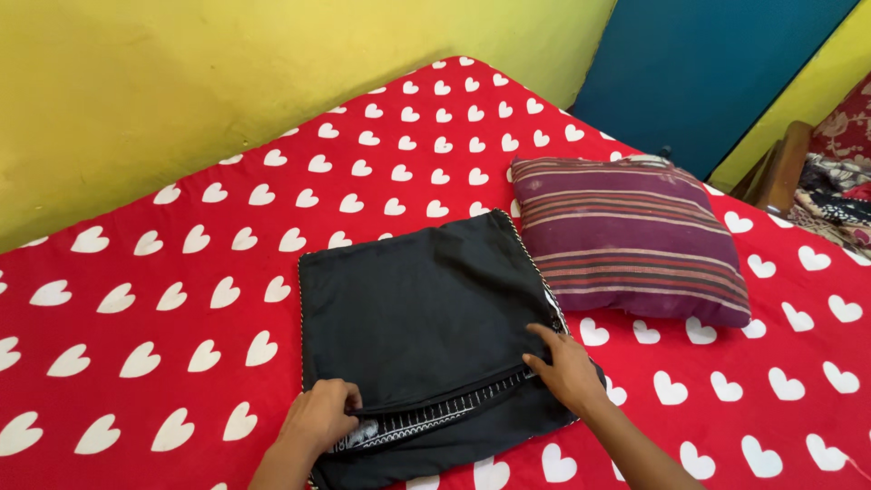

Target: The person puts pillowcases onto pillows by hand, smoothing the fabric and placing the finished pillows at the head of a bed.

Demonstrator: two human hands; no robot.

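Note:
A black cushion cover (417, 308) lies flat on a red bed sheet with white hearts (181, 272). Its opening with a zip runs along the near edge, showing a black-and-white patterned lining. My left hand (319, 416) pinches the cover's fabric at the near left end of the opening. My right hand (567, 367) presses on the cover near its right corner, fingers at the zip's end. A purple striped pillow (626, 236) rests just to the right of the cover, apart from both hands.
A yellow wall (181, 82) runs along the far side of the bed. A blue panel (717, 63) stands at the back right. Wooden furniture with patterned cloth (817, 181) sits at the right edge.

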